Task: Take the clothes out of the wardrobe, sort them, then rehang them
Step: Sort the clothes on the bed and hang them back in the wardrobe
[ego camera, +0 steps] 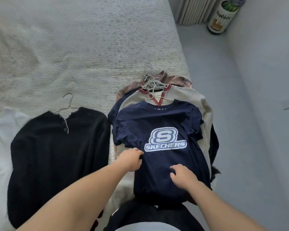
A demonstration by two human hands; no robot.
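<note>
A navy T-shirt (158, 117) with a white logo lies on top of a pile of hangered clothes at the bed's right edge. My left hand (132, 160) grips the shirt's left side just below the sleeve. My right hand (183, 176) rests on the shirt's lower front, fingers curled into the fabric. Under it lie a cream sweater (190, 99) with red stitched collar and a plaid shirt (165, 79), their hangers (150, 80) bunched at the top. A black sweater (57, 147) on a wire hanger lies flat to the left.
A white garment (0, 130) lies at the far left of the grey bedspread (82, 47). Right of the bed runs a grey floor (240, 114). A radiator (195, 10) and a cylindrical bin (222, 17) stand at the far right corner.
</note>
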